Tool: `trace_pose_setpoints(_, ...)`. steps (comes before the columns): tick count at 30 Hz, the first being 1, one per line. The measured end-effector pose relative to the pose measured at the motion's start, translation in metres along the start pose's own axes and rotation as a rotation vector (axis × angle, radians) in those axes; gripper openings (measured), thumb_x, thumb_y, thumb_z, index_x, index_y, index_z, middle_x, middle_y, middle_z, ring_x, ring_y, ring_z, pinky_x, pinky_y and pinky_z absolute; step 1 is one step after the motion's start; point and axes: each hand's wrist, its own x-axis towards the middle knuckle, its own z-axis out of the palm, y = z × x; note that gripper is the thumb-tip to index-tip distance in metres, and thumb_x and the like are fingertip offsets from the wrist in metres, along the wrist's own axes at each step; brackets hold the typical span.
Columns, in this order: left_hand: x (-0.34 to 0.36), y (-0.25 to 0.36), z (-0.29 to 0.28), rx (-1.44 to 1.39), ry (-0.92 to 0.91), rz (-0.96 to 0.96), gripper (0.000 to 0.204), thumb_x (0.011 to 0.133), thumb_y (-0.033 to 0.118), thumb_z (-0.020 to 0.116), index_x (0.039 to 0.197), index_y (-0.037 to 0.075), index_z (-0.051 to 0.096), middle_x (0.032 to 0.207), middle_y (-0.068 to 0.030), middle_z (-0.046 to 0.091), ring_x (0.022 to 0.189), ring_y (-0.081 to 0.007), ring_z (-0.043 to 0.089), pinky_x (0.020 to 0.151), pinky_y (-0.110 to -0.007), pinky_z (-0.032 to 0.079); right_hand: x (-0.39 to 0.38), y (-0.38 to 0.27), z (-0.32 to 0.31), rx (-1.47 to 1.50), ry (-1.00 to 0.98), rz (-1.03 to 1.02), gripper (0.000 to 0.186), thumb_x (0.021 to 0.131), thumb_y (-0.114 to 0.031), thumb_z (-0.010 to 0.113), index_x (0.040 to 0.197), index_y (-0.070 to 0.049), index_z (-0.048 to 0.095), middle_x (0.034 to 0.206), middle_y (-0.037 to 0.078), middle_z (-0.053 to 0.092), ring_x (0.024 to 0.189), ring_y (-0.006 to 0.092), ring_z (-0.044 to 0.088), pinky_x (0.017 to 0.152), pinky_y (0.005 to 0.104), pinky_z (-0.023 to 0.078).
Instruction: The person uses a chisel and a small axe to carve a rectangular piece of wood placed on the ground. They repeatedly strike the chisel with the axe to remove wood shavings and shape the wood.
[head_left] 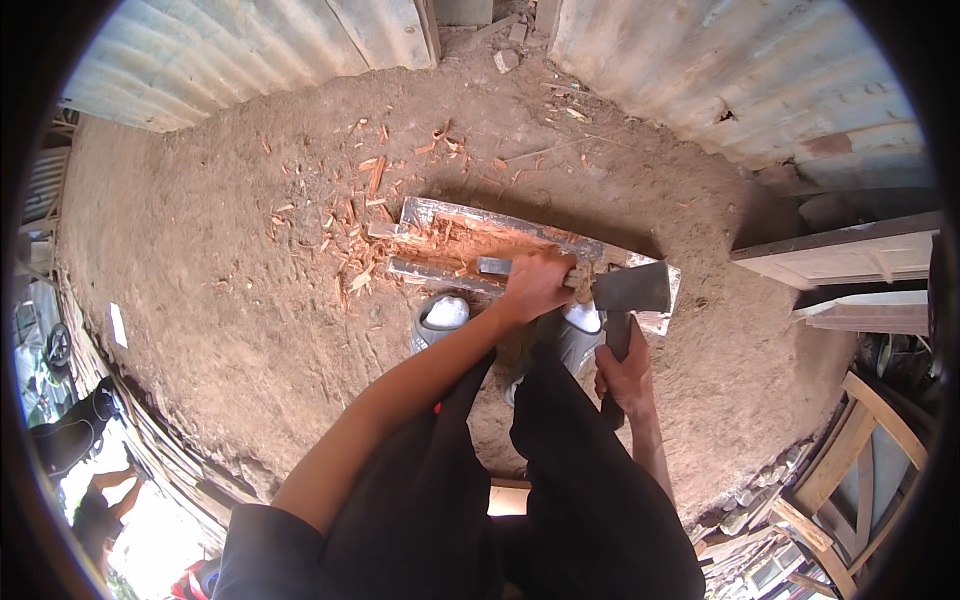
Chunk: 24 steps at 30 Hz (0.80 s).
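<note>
My left hand (538, 283) is wrapped round a chisel; its flat metal blade (494, 266) points left over a hollowed groove in a long wooden block (610, 251). Whether the blade tip touches the wood, I cannot tell. Binding that looks like cord (583, 280) covers the chisel's right end. My right hand (625, 372) grips the dark handle of a hammer, whose broad grey head (634, 287) is beside the bound end. Contact between head and chisel cannot be made out. Reddish chips fill the groove's left part.
My feet in grey sandals (428, 325) are close against the block's near side. Wood chips (375, 180) litter the dirt floor at far left of it. Corrugated metal sheets (740, 80) stand at the back. Panels (850, 255) and a wooden frame (840, 460) are at right.
</note>
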Motion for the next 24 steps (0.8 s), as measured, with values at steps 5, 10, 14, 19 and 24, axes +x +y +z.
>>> trace_pose_setpoints(5,-0.005,0.002,-0.009,-0.036,0.032,-0.024,0.024,0.074,0.024,0.077,0.091,0.008,0.069,0.082,-0.0179,0.072,0.08,-0.039,0.073,0.069,-0.051,0.055,0.005,0.001,0.0,0.19,0.075,-0.018,0.032,0.094,-0.004,0.061,0.123,-0.002,0.048,0.064,0.003,0.049,0.041,0.0139,0.047,0.037,0.0313,0.042)
trace_pose_setpoints(10,0.007,0.008,-0.019,-0.062,0.06,-0.111,0.023,0.077,0.026,0.077,0.089,0.008,0.068,0.081,-0.0191,0.073,0.078,-0.0399,0.072,0.067,-0.051,0.055,0.0,0.005,-0.001,0.109,-0.101,0.049,0.035,0.094,-0.005,0.063,0.125,-0.003,0.046,0.067,0.003,0.049,0.041,0.0135,0.047,0.037,0.031,0.041)
trace_pose_setpoints(14,0.005,0.0,-0.018,-0.051,0.049,-0.069,0.027,0.078,0.029,0.078,0.088,0.006,0.069,0.081,-0.0193,0.072,0.078,-0.04,0.072,0.068,-0.051,0.056,0.007,-0.008,-0.009,0.214,0.046,0.004,0.036,0.094,-0.005,0.062,0.127,-0.004,0.046,0.067,0.003,0.048,0.041,0.0122,0.047,0.036,0.0294,0.041)
trace_pose_setpoints(19,0.01,0.004,-0.016,-0.036,0.0,-0.08,0.025,0.075,0.026,0.077,0.089,0.006,0.069,0.081,-0.0189,0.072,0.079,-0.0402,0.072,0.07,-0.052,0.056,0.002,0.006,-0.001,0.159,0.138,-0.109,0.039,0.093,-0.003,0.056,0.13,0.001,0.046,0.069,0.005,0.053,0.044,0.0128,0.051,0.039,0.0296,0.044)
trace_pose_setpoints(24,-0.009,-0.018,-0.01,0.063,-0.004,0.009,0.024,0.075,0.024,0.075,0.09,0.006,0.07,0.081,-0.0189,0.073,0.079,-0.0385,0.073,0.071,-0.051,0.057,0.011,-0.014,0.001,0.016,-0.148,0.047,0.043,0.095,-0.003,0.058,0.136,0.001,0.044,0.072,0.006,0.055,0.046,0.013,0.054,0.039,0.0297,0.045)
